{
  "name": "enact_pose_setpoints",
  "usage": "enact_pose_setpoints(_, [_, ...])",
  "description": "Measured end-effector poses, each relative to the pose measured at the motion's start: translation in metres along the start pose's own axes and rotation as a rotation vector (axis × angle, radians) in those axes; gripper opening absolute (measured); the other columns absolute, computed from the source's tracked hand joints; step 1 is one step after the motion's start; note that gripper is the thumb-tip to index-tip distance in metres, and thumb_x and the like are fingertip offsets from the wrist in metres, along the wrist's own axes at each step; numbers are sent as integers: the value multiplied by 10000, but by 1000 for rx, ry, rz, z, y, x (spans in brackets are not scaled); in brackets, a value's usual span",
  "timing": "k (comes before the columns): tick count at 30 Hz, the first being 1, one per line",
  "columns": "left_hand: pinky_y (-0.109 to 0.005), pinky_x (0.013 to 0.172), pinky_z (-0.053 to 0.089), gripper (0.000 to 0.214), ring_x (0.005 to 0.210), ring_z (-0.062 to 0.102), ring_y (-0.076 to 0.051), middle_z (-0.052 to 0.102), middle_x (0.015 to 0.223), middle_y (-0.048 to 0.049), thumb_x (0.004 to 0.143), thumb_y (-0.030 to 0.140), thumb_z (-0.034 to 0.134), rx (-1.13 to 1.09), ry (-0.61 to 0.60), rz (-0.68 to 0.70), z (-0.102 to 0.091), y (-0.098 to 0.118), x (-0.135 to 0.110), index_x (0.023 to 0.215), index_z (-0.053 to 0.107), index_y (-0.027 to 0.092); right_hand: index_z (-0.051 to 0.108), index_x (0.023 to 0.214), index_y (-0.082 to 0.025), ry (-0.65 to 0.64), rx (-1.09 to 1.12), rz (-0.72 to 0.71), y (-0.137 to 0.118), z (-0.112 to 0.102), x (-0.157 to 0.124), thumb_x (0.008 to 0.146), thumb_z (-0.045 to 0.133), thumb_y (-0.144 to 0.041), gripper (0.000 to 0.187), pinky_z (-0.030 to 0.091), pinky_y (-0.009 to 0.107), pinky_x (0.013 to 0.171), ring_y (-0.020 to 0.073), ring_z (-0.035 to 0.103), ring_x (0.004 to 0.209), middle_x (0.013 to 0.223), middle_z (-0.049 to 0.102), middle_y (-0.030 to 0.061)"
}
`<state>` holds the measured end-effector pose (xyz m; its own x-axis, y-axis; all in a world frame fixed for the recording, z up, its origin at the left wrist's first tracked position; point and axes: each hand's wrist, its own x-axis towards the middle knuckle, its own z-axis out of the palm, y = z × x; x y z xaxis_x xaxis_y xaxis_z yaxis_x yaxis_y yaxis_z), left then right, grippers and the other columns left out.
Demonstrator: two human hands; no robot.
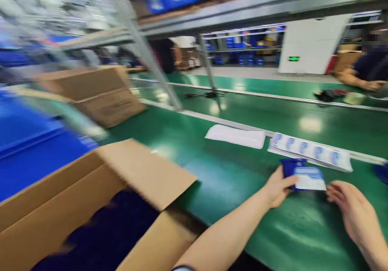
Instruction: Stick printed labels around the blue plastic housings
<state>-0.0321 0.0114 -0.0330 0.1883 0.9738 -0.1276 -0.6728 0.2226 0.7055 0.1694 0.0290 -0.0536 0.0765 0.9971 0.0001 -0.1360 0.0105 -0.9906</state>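
At four o'clock from the middle of the view, the left hand (276, 191) is closed on a small dark blue packet (287, 167), thumb on top, held above the green surface (218, 174). A white and light blue label (312, 180) lies over the packet's three o'clock side, its free end sticking out past the edge. The right hand (353, 208) is at four o'clock from the packet, its fingers loosely curled and drawn narrow at the label's outer corner; whether they pinch that corner or only sit beside it I cannot tell. Just beyond the packet, toward one o'clock, a sheet of stickers (318, 153) with a row of blue marks lies flat, and toward ten o'clock from the packet there is a plain white paper (235, 136). At eight o'clock in the view stands an open cardboard box (148, 170) with dark blue things (112, 230) inside, blurred. A blue bin (30, 150) is at nine o'clock, and a second cardboard box (112, 105) between nine and ten. Toward two o'clock, a person (371, 63) rests an arm on the far surface.
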Motion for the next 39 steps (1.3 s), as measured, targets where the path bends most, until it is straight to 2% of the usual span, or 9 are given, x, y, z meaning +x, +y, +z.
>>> enact_pose_setpoints(2, [-411, 1122, 381, 549, 1220, 604, -258, 693, 1251, -75, 702, 288, 883, 5, -1, -11, -6, -1, 7, 1193, 648, 218, 688, 978, -178, -13, -8, 10, -3, -9, -4, 875, 687, -532, 369, 524, 300, 675, 189, 627, 760, 906, 683, 73])
enact_pose_setpoints(4, [-402, 1130, 374, 549, 1222, 601, -248, 702, 1230, -59, 716, 270, 875, 20, -4, -27, -10, 2, 9, 1207, 632, 227, 682, 957, -190, -52, -41, -41, -10, -4, -4, 915, 627, -544, 360, 500, 302, 696, 181, 603, 746, 862, 663, 58])
enact_pose_setpoints(8, [-437, 1117, 401, 599, 1214, 611, -277, 717, 1182, -70, 688, 263, 896, 64, 4, -48, -9, 6, 1, 1213, 612, 218, 642, 912, -202, -150, -110, -134, -26, 10, -10, 969, 542, -532, 349, 463, 300, 706, 176, 565, 746, 809, 609, 29])
enact_pose_setpoints(12, [-474, 1091, 444, 626, 1212, 617, -320, 719, 1177, -102, 632, 263, 931, 125, 48, -59, -3, 6, -3, 1167, 614, 189, 558, 812, -210, -210, -231, -237, -36, 13, -20, 992, 504, -502, 347, 388, 285, 641, 161, 486, 698, 738, 516, -2])
enact_pose_setpoints(17, [-478, 1096, 451, 627, 1239, 601, -332, 698, 1241, -120, 634, 265, 930, 177, 26, -64, -1, 6, -5, 1169, 613, 180, 484, 762, -210, -191, -413, -341, -40, 15, -24, 1006, 508, -447, 341, 346, 288, 646, 151, 444, 688, 729, 475, -12])
enact_pose_setpoints(24, [-492, 1102, 445, 638, 1238, 598, -335, 693, 1247, -129, 623, 268, 935, 233, 51, -101, -3, 4, -7, 1170, 622, 175, 406, 723, -214, -168, -494, -415, -41, 20, -26, 1032, 490, -337, 343, 324, 283, 613, 132, 415, 639, 686, 425, -27])
enact_pose_setpoints(31, [-492, 1082, 460, 625, 1200, 616, -338, 707, 1197, -127, 581, 278, 950, 197, 49, -176, -3, 3, -11, 1126, 667, 167, 337, 750, -220, -156, -616, -657, -38, 22, -27, 1038, 434, -180, 307, 296, 301, 616, 139, 369, 637, 697, 369, -23])
enact_pose_setpoints(39, [-499, 1054, 478, 634, 1140, 653, -360, 731, 1154, -136, 531, 287, 955, 167, 11, -180, -3, 2, -16, 1098, 702, 162, 311, 748, -230, -137, -650, -698, -36, 29, -30, 1040, 413, -158, 318, 294, 307, 614, 149, 360, 636, 690, 351, -22])
